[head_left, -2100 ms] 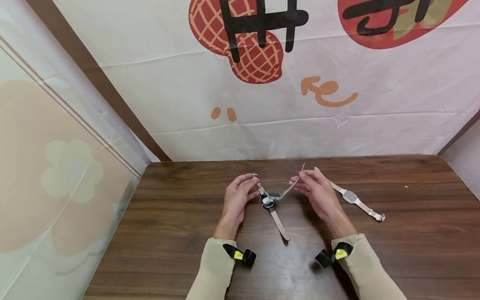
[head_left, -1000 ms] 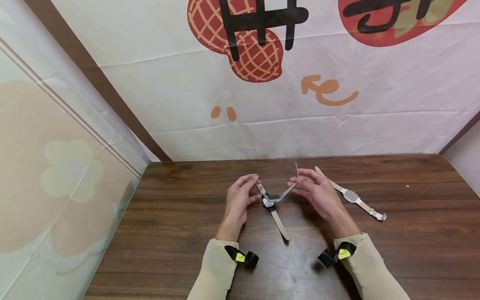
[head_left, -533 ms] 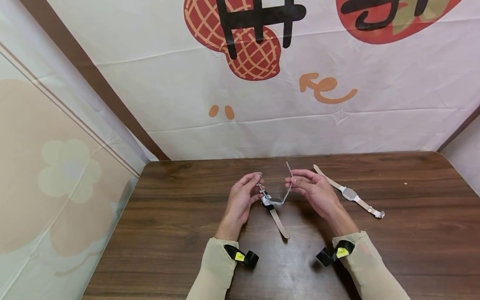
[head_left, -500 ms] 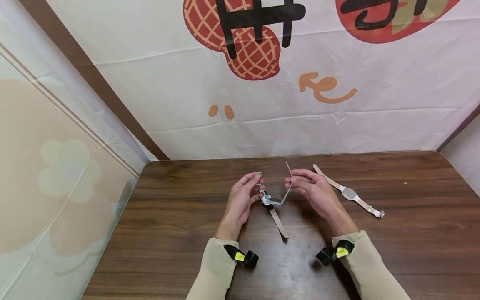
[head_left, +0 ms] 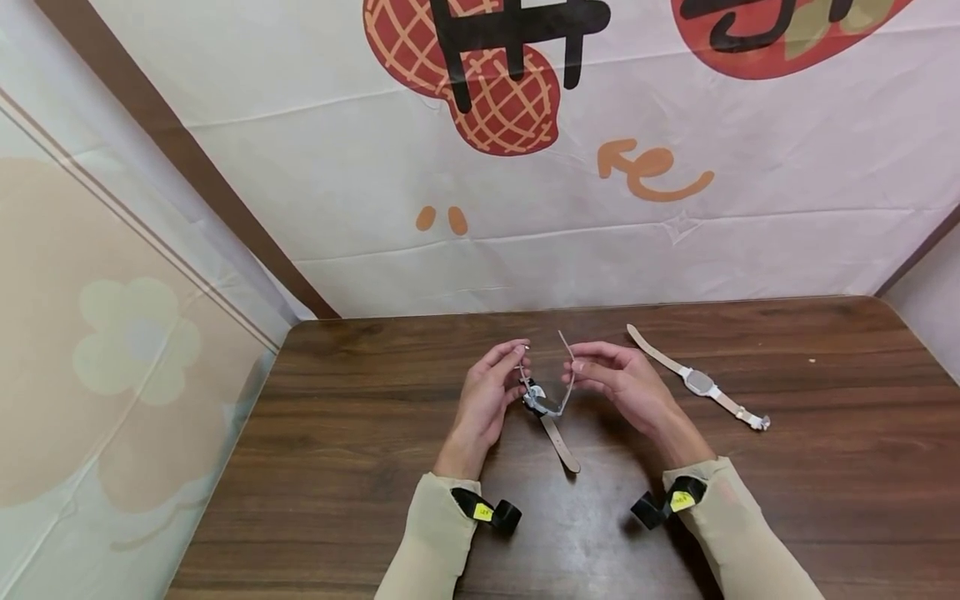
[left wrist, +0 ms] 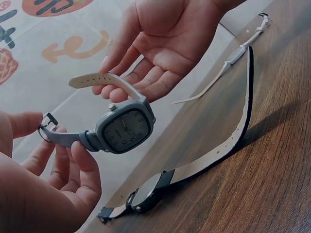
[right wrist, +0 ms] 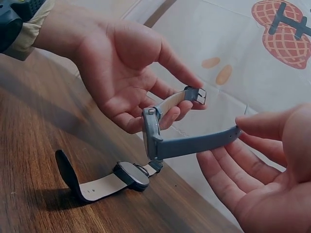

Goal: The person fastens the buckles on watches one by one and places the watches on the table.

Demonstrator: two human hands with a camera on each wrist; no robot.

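"Grey watch (left wrist: 127,130), where?"
"Up in the air, just above the black watch (left wrist: 146,190)! Left hand (head_left: 483,393) pinching its buckle end, right hand (head_left: 632,387) pinching the holed strap (left wrist: 92,79)."
"White watch (head_left: 700,382)?"
"On the table (head_left: 315,467), right of the black watch, untouched."
"And the step?"
"Unfastened, ends raised: lining up the strap, I'd judge. Next calls for firm pinches, strap tip squared to the buckle (right wrist: 201,96), no twist in the case."

I have one watch (left wrist: 127,130) between my left hand (head_left: 483,396) and right hand (head_left: 630,383), above a second watch (left wrist: 146,190) on the table (head_left: 337,467); a third watch (head_left: 699,382) lies farther right.
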